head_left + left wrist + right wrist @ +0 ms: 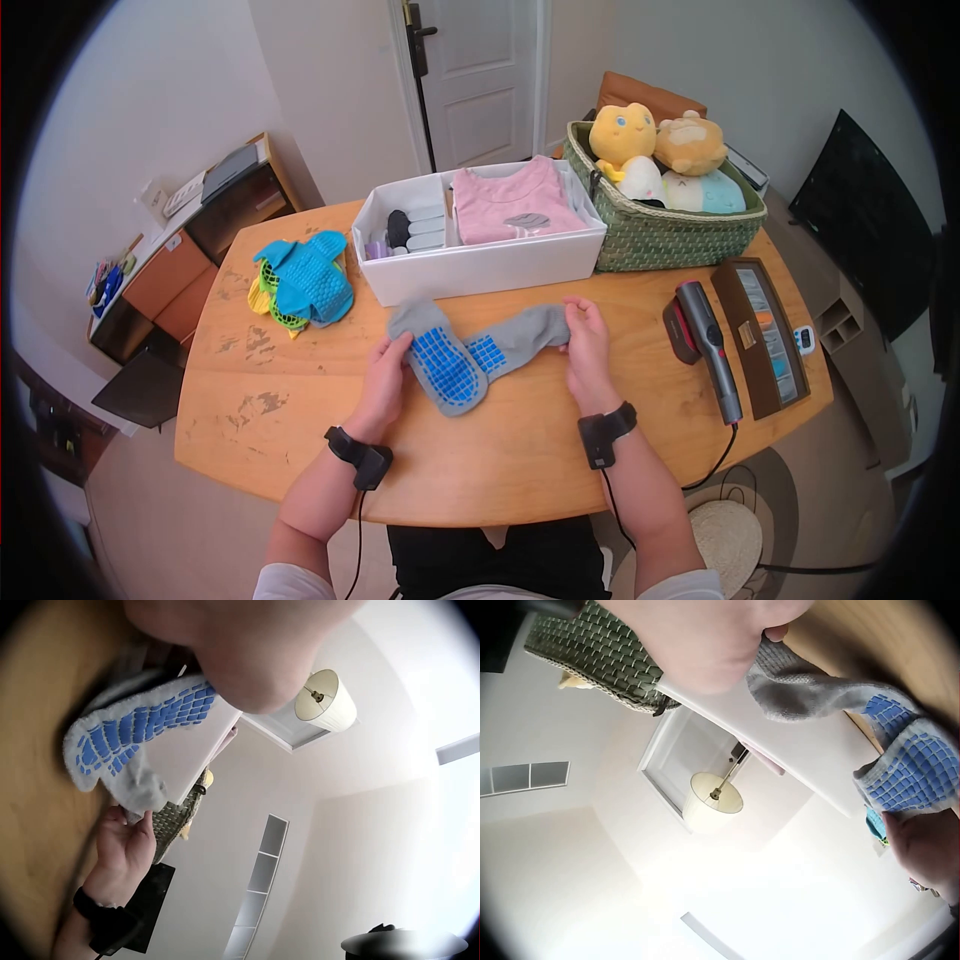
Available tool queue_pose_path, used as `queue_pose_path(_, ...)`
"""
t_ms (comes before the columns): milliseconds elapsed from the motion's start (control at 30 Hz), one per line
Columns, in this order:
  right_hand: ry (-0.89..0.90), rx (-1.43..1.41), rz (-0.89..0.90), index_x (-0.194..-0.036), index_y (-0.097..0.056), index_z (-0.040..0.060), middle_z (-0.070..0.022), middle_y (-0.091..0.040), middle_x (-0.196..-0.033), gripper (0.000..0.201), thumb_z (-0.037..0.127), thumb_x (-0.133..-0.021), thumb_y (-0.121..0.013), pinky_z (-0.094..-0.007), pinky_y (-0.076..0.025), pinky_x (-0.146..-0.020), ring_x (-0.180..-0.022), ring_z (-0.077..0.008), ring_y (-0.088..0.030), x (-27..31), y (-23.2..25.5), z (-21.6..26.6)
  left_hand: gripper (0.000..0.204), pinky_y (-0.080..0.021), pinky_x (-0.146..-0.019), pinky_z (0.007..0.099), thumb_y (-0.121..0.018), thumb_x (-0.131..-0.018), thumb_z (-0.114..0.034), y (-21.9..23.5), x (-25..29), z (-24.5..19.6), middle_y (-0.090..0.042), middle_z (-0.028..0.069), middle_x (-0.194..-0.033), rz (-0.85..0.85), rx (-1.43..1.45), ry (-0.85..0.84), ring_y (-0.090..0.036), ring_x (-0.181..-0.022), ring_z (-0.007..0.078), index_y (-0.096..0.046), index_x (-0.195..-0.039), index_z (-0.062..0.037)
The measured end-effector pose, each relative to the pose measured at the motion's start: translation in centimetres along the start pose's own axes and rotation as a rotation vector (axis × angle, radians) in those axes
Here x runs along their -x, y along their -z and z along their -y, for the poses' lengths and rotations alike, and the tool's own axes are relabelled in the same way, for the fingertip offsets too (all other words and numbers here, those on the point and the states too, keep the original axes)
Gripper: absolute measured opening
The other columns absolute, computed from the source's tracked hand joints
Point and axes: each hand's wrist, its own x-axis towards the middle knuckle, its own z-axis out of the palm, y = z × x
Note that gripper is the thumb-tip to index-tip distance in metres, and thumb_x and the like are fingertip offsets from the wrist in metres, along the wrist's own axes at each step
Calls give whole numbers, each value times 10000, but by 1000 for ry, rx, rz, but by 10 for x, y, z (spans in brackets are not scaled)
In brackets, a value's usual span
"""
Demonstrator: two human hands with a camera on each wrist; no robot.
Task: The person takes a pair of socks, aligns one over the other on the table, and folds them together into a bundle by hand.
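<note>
A pair of grey socks with blue grip dots lies overlapped on the wooden table, in front of me. My left hand grips the foot end at the left, and the blue-dotted sole shows just beyond it in the left wrist view. My right hand pinches the grey cuff end at the right. The sock stretches between the two hands, its dotted part near the left hand.
Behind the socks stands a white box holding rolled socks and a pink shirt. A green woven basket of plush toys is at the back right. Blue and yellow grip socks lie at left. A handheld appliance and brown case lie at right.
</note>
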Motion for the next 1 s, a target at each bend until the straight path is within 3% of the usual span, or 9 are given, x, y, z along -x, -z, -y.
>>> queue_pose_path(167,74,95,-77,-1233,-631,86,6,-610,-954,230,257,-1099,-554,-249,-404,-601,-728,-57,-492,-2,-1,-3,206,-477,-675,252,-603,-1030,-255,19,-19,-18,-679,-13,-884,-255,-217,2,-604,-750,74,-684,-1068,-70)
queue_pose_path(500,139,43,-174,-1229,-626,55,5,-589,-928,239,235,-1090,-553,-251,-382,-603,-736,-58,-477,-14,9,-1,262,-481,-692,294,-670,-979,-217,50,-41,-23,-640,12,-892,-460,-482,-139,-585,-774,128,-611,-1130,-11)
queue_pose_path(567,123,37,-182,-1231,-622,43,2,-592,-912,243,226,-1085,-560,-249,-382,-608,-749,-59,-487,-14,10,1,351,-485,-740,328,-712,-938,-176,50,-43,-16,-632,71,-972,-614,-714,-525,-578,-833,168,-559,-1183,22)
queue_pose_path(600,124,34,-185,-1231,-622,43,2,-592,-912,243,226,-1085,-560,-249,-382,-608,-749,-59,-487,-14,10,1,351,-485,-740,328,-712,-938,-176,51,-41,-13,-632,71,-972,-610,-715,-526,-578,-833,168,-559,-1183,22)
queue_pose_path(700,113,54,-185,-1232,-620,38,-11,-619,-928,234,202,-1075,-568,-252,-400,-618,-770,-69,-514,-14,8,0,276,-485,-793,341,-715,-918,-129,20,-11,-23,-619,114,-1046,-505,-940,-702,-576,-915,188,-595,-1126,7)
queue_pose_path(767,117,64,-158,-1224,-623,37,-26,-647,-970,217,173,-1063,-573,-251,-420,-637,-793,-78,-539,-15,9,-3,193,-497,-837,356,-717,-904,-106,8,3,-21,-617,126,-1109,26,-940,-578,-600,-985,224,-637,-1062,-30)
queue_pose_path(800,115,66,-159,-1224,-623,37,-26,-647,-970,217,173,-1063,-573,-251,-420,-637,-793,-78,-539,-15,9,-3,193,-497,-837,356,-717,-904,-106,-3,11,-21,-617,126,-1109,27,-939,-576,-600,-985,224,-637,-1062,-30)
queue_pose_path(867,110,85,-149,-1210,-625,30,-31,-660,-985,204,152,-1053,-578,-253,-430,-653,-803,-84,-548,-16,12,-3,158,-518,-852,388,-735,-891,-119,-24,25,-21,-640,115,-1068,417,-1167,-876,-626,-1002,287,-672,-1017,-45)
queue_pose_path(1000,126,61,-175,-1197,-626,22,-22,-652,-958,195,136,-1045,-585,-252,-426,-655,-786,-83,-536,-22,15,-2,185,-530,-868,425,-750,-884,-136,-33,41,-24,-678,125,-1061,551,-1332,-868,-638,-1002,345,-696,-1029,-35)
